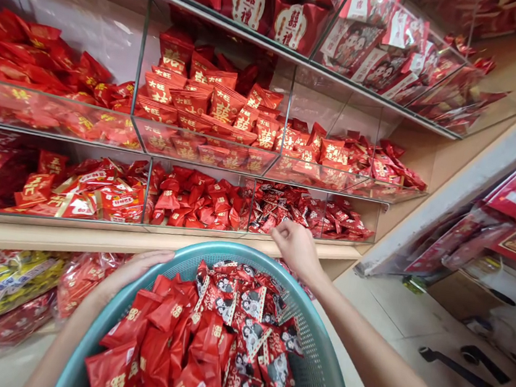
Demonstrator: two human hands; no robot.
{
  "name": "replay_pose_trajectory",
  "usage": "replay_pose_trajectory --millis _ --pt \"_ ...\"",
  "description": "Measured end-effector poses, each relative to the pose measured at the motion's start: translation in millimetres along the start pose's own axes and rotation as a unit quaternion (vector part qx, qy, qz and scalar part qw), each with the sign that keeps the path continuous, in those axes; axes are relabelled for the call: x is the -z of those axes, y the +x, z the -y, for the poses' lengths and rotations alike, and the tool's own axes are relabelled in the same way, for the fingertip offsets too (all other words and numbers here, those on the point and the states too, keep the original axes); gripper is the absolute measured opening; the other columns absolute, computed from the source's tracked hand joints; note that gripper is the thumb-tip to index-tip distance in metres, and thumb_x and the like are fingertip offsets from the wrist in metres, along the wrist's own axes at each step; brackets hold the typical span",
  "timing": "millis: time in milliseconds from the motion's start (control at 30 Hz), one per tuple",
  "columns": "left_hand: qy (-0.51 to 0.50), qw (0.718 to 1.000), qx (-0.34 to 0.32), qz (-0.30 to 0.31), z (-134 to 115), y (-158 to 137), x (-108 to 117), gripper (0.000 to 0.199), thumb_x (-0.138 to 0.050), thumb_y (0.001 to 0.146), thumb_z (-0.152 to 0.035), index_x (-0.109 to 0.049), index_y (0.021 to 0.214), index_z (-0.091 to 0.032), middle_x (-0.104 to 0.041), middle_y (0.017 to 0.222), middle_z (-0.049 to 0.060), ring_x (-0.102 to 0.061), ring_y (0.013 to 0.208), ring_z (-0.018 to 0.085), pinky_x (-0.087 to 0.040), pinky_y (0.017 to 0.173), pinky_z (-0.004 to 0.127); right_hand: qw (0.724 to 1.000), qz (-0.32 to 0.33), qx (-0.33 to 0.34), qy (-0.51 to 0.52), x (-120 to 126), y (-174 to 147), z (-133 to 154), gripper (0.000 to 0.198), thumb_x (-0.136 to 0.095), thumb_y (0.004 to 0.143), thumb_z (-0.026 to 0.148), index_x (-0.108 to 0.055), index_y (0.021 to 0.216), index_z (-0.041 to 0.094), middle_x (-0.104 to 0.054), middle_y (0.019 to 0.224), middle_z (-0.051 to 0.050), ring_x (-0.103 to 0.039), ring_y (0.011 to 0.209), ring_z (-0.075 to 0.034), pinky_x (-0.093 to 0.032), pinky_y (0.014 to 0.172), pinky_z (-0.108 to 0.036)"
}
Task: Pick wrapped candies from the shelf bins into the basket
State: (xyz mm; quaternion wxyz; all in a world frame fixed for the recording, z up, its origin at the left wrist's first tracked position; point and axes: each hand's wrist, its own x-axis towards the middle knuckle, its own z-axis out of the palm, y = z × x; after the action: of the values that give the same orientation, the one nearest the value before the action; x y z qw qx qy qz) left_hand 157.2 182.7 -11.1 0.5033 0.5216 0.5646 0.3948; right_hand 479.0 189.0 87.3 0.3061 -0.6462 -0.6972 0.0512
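A teal plastic basket (327, 357) with perforated walls is in front of me, filled with small wrapped packets. Plain red packets (163, 332) with gold print lie on its left side, and red-and-black packets (255, 336) with printed figures on its right. My left hand (144, 267) holds the basket at its far left rim, my forearm along the outside. Beyond the far rim, my right hand (296, 247) is by the front of the lowest shelf, fingers curled together. Whatever may be between them is hidden. Just behind it sits a compartment of dark red packets (279, 205).
Clear-fronted shelves (207, 150) of red packets rise ahead. A wooden ledge (71, 237) runs below them. Yellow bags (0, 288) are at lower left. At right, a cardboard box (463, 294) and dark curved objects (457, 368) are on the tiled floor (388, 314).
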Motion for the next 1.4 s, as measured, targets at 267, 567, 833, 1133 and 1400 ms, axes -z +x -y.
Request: replay_pose_trajectory --millis 267,567,833,1133,1400 --pt "-0.017 1.000 0.014 0.005 5 5 0 0.042 -0.071 0.049 -0.054 -0.074 0.075 -0.021 -0.067 0.111 0.006 -0.051 0.118 0.028 -0.034 0.106 0.036 0.983 -0.048 -0.159 -0.082 -25 55 -49 0.039 -0.061 0.073 0.043 -0.044 0.098 0.019 -0.062 0.096 -0.013 -0.058 0.091 -0.027 -0.039 0.072 -0.034" --pt "-0.035 0.999 0.018 0.016 -3 -1 -3 0.036 -0.070 0.052 -0.049 -0.073 0.074 -0.022 -0.069 0.108 0.004 -0.052 0.118 0.027 -0.039 0.103 0.033 0.979 -0.061 -0.188 -0.045 -42 60 -55 0.038 -0.061 0.069 0.049 -0.041 0.087 0.022 -0.061 0.092 -0.007 -0.056 0.093 -0.026 -0.038 0.073 -0.036" --pt "-0.036 0.999 0.026 0.010 3 3 -1 0.035 -0.071 0.055 -0.048 -0.074 0.078 -0.022 -0.068 0.110 0.004 -0.054 0.115 0.026 -0.039 0.103 0.033 0.984 -0.113 -0.133 0.046 -36 54 -54 0.033 -0.060 0.068 0.044 -0.040 0.083 0.022 -0.055 0.072 0.001 -0.052 0.070 -0.019 -0.035 0.064 -0.029" --pt "-0.037 0.999 0.025 0.024 -2 -1 -1 0.039 -0.069 0.062 -0.047 -0.072 0.089 -0.019 -0.066 0.112 0.002 -0.052 0.117 0.026 -0.037 0.104 0.034 0.972 -0.161 0.155 -0.070 -15 -15 -17 0.017 -0.054 0.081 0.033 -0.044 0.086 0.020 -0.055 0.091 -0.005 -0.048 0.086 -0.020 -0.031 0.077 -0.032" --pt "-0.035 0.999 0.028 0.029 -2 -1 -1 0.047 -0.071 0.060 -0.048 -0.070 0.095 -0.016 -0.064 0.115 0.003 -0.050 0.119 0.025 -0.034 0.106 0.033 0.976 0.047 0.193 -0.086 -12 -29 -4 0.015 -0.055 0.081 0.027 -0.045 0.091 0.021 -0.059 0.092 -0.004 -0.051 0.087 -0.021 -0.032 0.078 -0.032"
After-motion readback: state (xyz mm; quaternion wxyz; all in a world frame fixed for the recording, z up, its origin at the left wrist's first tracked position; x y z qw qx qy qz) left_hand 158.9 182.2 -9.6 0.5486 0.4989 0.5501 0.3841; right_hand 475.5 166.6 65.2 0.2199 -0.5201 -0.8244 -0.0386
